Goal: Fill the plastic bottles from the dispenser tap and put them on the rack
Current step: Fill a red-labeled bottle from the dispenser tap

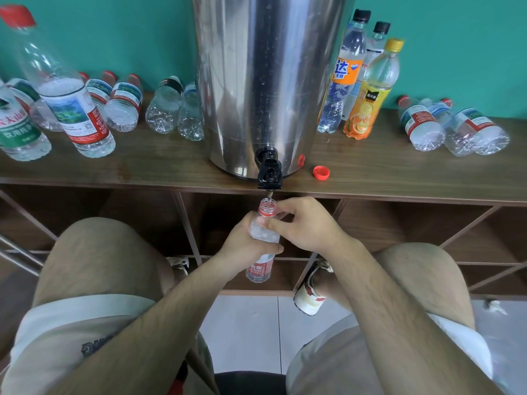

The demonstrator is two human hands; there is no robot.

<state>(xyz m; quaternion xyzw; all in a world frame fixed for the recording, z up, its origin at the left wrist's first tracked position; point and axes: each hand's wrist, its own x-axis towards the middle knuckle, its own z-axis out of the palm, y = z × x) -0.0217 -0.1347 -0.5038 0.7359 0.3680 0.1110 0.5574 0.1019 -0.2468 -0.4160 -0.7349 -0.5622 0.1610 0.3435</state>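
Note:
A steel dispenser (265,81) stands on the wooden rack top (171,166), its black tap (269,172) hanging over the front edge. Directly under the spout I hold an uncapped clear bottle (263,238) with a red neck ring and red label, upright, its mouth just below the tap. My left hand (245,240) grips the bottle's body. My right hand (302,223) holds its shoulder near the neck, thumb across the front. A loose red cap (321,172) lies on the rack top right of the tap.
Several empty bottles lie on the rack top at left (125,104) and at right (453,129). An upright water bottle (74,109) stands left; tall drink bottles (368,89) stand right of the dispenser. Open rack compartments (399,229) lie below. My knees flank the bottle.

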